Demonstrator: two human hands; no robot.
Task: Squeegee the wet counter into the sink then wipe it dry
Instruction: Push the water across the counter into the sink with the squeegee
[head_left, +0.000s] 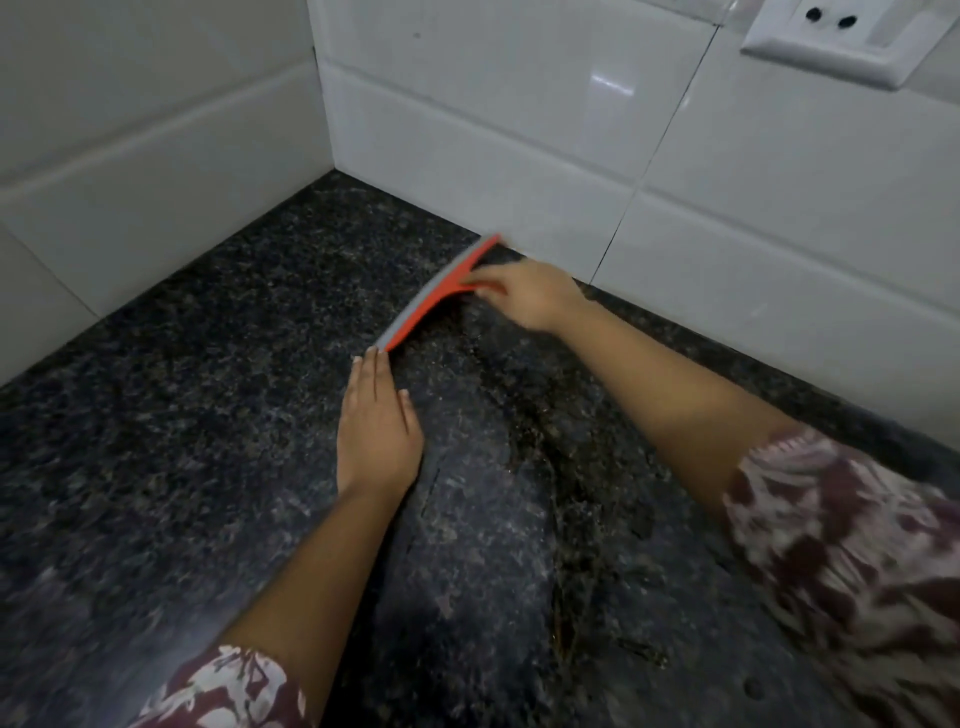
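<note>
Right hand (524, 299) grips squeegee (436, 296) near wall corner; left hand (376, 415) open, flat on counter (182, 415). Wet streaks remain; sink unseen; drying not begun.

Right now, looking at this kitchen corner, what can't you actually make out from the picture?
Only the head view exists, so:
- The sink: nowhere in frame.
- The squeegee handle: covered by the right hand, itself motion-blurred.
- Whether the left hand touches the blade end: too close to tell.
- How wet the counter is: dim light, speckled stone; only streaks near the middle show.
- The wall socket: cut off by the top edge.
- Any drying cloth: none visible.
</note>
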